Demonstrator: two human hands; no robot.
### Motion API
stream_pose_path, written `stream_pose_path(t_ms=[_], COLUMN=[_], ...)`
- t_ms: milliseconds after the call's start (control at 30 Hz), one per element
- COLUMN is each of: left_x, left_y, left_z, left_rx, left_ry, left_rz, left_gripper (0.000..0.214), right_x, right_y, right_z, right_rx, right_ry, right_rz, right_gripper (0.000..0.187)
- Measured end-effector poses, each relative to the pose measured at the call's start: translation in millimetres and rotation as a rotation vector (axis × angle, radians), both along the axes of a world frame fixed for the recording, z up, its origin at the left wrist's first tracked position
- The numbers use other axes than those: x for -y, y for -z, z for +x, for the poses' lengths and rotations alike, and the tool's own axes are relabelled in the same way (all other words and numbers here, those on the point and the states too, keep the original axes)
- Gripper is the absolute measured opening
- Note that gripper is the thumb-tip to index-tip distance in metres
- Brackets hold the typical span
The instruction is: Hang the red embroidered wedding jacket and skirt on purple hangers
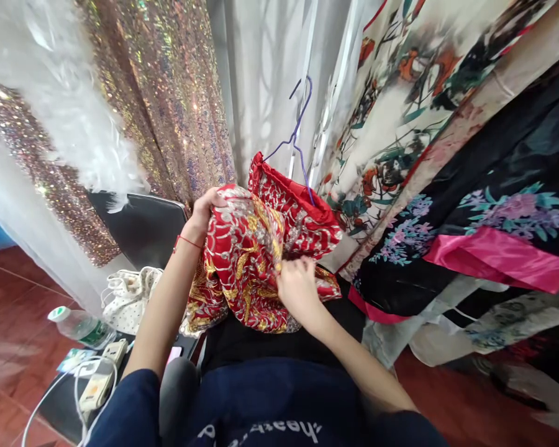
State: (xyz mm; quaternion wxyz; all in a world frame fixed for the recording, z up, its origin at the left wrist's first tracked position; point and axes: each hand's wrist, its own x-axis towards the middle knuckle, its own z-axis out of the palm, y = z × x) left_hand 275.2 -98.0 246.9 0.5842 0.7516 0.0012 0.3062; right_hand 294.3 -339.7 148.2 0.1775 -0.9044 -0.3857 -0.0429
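Hanger (295, 143) lower half hidden inside red garment (246, 254).

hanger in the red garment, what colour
Purple thin wire hanger inside the red garment; head view shows it best.

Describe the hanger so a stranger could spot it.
Find the white curtain at centre, between sequin fabric and floral robes. In front of it, a red embroidered garment is held up; the hanger rises from its top. It is the only thin purple wire.
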Motion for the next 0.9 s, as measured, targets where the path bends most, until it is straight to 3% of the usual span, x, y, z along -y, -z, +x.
stream_pose_path(t_ms=[67, 167, 267, 367, 500, 633, 733, 800, 900], left_x=[6, 6, -9, -27, -43, -59, -72, -73, -60], left_y=[-0.8, -1.7, -2.8, -4.3, -10.1, -21.4, -32.7, -41.9, -58.8], left_z=[-2, -2, 0, -2, -6, -10, -14, -16, -15], left_rx=[-0.213, -0.288, -0.191, -0.090, -0.064, -0.011, 0.106, 0.117, 0.050], left_ry=[0.211, 0.261, 0.215, 0.153, 0.096, 0.032, -0.044, -0.017, 0.133], left_rz=[0.069, 0.328, 0.319, 0.223, 0.299, 0.305, 0.256, 0.267, 0.340], left_gripper=[0.020, 0.015, 0.013, 0.011, 0.013, 0.022, 0.027, 0.028, 0.026], right_x=[0, 8, 13, 10, -2, -8, -5, 0, 4], right_y=[4.1, -2.8, -18.1, -33.4, -56.6, -80.0, -87.8, -87.8, -86.8], right_z=[-10, -22, -40, -60, -55, -9, 34, 58, 74], right_rx=[-0.222, -0.566, -0.835, -0.961, -0.851, -0.542, -0.374, -0.376, -0.372], right_ry=[-0.281, -0.532, -0.638, -0.617, -0.572, -0.661, -0.639, -0.677, -0.838], right_rz=[-0.067, 0.068, 0.298, 0.525, 0.690, 0.781, 0.836, 0.816, 0.859], right_gripper=[0.028, 0.050, 0.055, 0.048, 0.037, 0.025, 0.021, 0.020, 0.022])
